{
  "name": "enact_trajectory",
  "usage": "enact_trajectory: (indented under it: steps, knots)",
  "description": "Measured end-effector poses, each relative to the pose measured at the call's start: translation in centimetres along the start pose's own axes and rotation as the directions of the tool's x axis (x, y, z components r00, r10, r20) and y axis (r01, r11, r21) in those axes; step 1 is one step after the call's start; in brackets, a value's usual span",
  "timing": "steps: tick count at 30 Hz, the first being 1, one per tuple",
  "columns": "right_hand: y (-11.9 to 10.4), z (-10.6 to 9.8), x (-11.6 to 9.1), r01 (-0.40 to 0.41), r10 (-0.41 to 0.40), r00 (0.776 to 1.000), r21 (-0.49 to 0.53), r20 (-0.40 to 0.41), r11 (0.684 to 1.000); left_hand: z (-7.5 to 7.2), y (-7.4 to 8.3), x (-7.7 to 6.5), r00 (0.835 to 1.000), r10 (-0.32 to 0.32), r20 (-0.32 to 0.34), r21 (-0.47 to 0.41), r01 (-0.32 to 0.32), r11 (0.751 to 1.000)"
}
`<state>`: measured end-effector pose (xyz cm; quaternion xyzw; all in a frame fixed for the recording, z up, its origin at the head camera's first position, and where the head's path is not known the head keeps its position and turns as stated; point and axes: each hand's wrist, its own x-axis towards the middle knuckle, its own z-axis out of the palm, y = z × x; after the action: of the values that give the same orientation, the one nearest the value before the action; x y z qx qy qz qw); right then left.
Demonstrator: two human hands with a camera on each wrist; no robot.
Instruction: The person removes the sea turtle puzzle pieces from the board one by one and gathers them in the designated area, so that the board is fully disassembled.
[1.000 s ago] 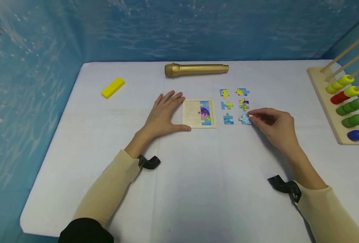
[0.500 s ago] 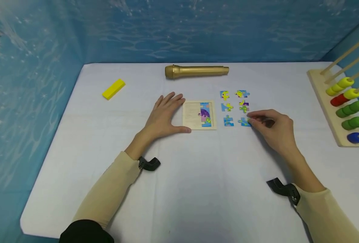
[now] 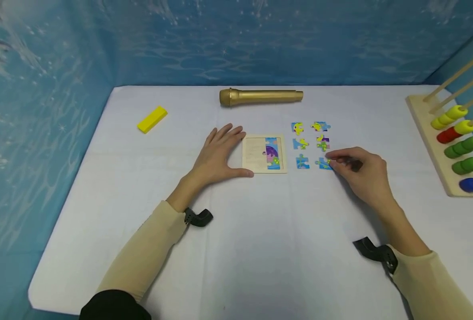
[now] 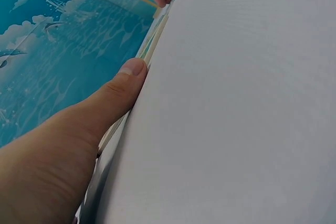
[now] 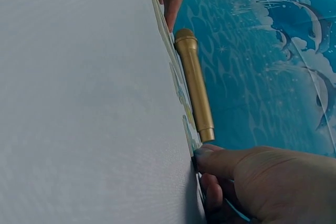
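Observation:
My left hand (image 3: 218, 155) lies spread, fingers straight, at the left side of a small wooden puzzle tray (image 3: 254, 170); the index fingertip is at its upper left corner, the thumb at the lower left. Joined pieces (image 3: 272, 153) with a purple and pink picture fill the tray's right part. My right hand (image 3: 360, 173) pinches the right edge of a blue jigsaw piece (image 3: 323, 164) between thumb and index finger, low over the table; the fingertips hide part of it. Several other loose jigsaw pieces (image 3: 302, 162) lie in two columns right of the tray.
A gold microphone (image 3: 262, 97) lies behind the tray, and a yellow block (image 3: 152, 119) at the back left. On the right stands a wooden bead rack (image 3: 440, 151) with upright rods and coloured beads. A blue sea-print curtain (image 3: 236, 44) borders the white table.
The piece at my right fingertips has turned slightly and looks flatter than a second ago. My left hand stays at the tray. The whole head view has shifted slightly.

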<state>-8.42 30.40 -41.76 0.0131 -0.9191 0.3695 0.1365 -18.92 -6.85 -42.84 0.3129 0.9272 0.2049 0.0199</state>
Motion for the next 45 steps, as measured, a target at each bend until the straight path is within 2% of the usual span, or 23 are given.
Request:
enact_trajectory:
  steps: [7,18,25,30,37,45]
  knots:
    - [0.3,-0.1,-0.3,-0.017,0.017,1.000,0.001,0.000,1.000,0.3,0.1,0.2,1.000,0.004,0.014,0.000,-0.004,1.000]
    - [0.9,-0.6,-0.2,-0.029,0.029,1.000,-0.004,-0.007,1.000,0.6,0.4,0.8,1.000,0.021,0.001,0.006,-0.021,1.000]
    - [1.0,-0.6,0.2,-0.015,0.015,1.000,0.016,-0.011,1.000,0.3,0.4,0.9,1.000,0.014,0.006,0.012,-0.014,1.000]
    - [1.2,-0.2,0.4,-0.002,0.004,0.998,0.032,-0.059,0.999,0.2,0.2,0.7,1.000,0.014,-0.001,0.014,-0.014,1.000]
    - [1.1,0.8,0.6,-0.049,0.081,0.984,0.197,-0.160,0.979,0.1,-0.1,0.1,1.000,-0.003,0.000,0.010,0.003,1.000]
    - [0.9,1.8,1.2,-0.055,0.132,0.964,0.313,-0.232,0.948,0.1,-0.3,0.0,1.000,0.005,-0.005,0.012,-0.005,1.000]
